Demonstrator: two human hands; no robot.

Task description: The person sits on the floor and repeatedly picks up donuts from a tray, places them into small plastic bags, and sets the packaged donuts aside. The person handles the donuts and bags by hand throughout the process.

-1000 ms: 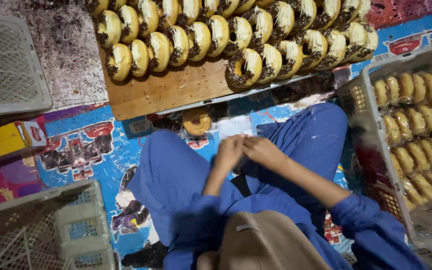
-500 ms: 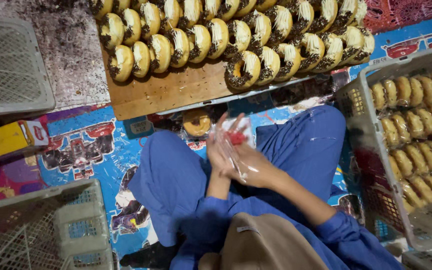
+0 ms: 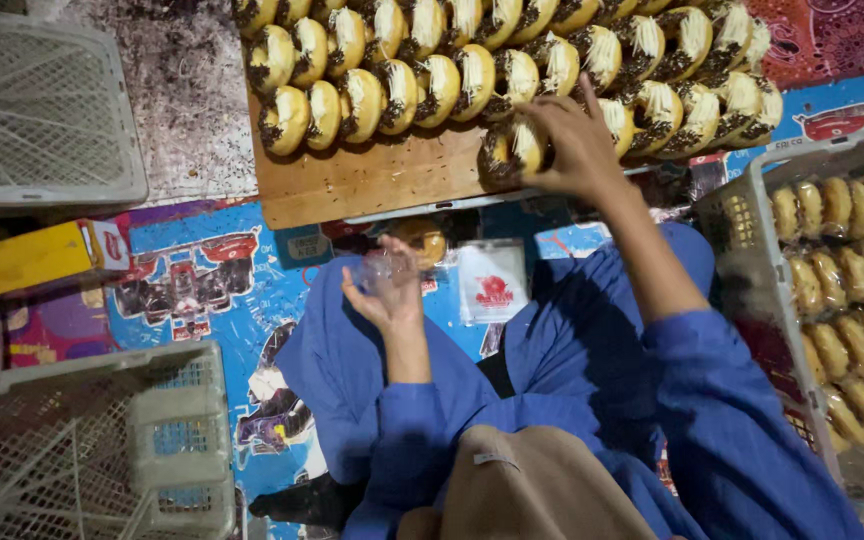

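Observation:
My right hand (image 3: 577, 140) reaches forward to the wooden board (image 3: 352, 185) and grips a chocolate-and-white-topped doughnut (image 3: 512, 150) at the near end of the front row. My left hand (image 3: 387, 285) stays over my lap, fingers spread around a thin clear plastic bag (image 3: 382, 268). Rows of topped doughnuts (image 3: 432, 85) stand on edge across the board. More clear bags with a red print (image 3: 492, 280) lie on the mat between my knees, next to one loose doughnut (image 3: 424, 240).
A grey plastic crate (image 3: 742, 215) at the right holds several bagged doughnuts. Empty white crates sit at top left (image 3: 42, 110) and bottom left (image 3: 82, 450). A yellow box (image 3: 27, 258) lies at the left on the colourful mat.
My hands were together over my lap working a clear bag. Now the right hand has gone forward onto a doughnut on the board, while the left keeps the bag.

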